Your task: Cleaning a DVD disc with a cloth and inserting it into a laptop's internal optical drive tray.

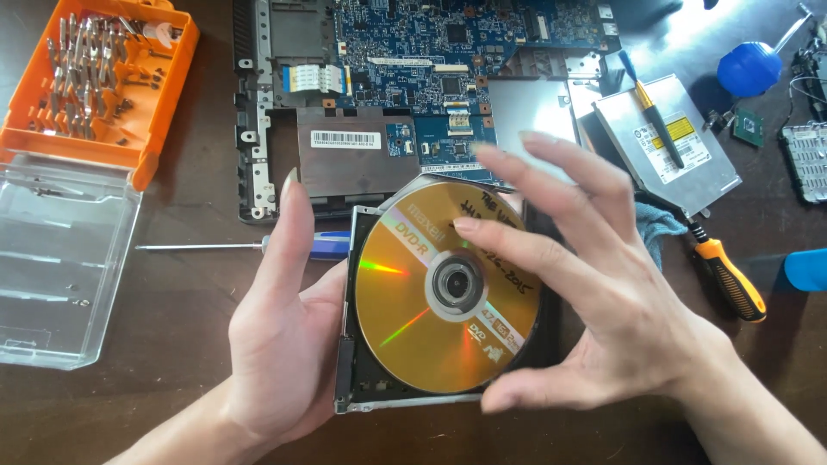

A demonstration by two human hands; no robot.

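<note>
My left hand (280, 344) cradles the open disc drive (362, 379) at lower centre, my right hand (586, 319) spread wide over the gold disc (413, 301); I fear a tilt may drop it on the tabletop (172, 413).

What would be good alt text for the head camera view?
A left hand holds an optical drive tray carrying a gold disc, the right hand touching its edge. Behind lie an opened laptop and an orange bit case.
</note>
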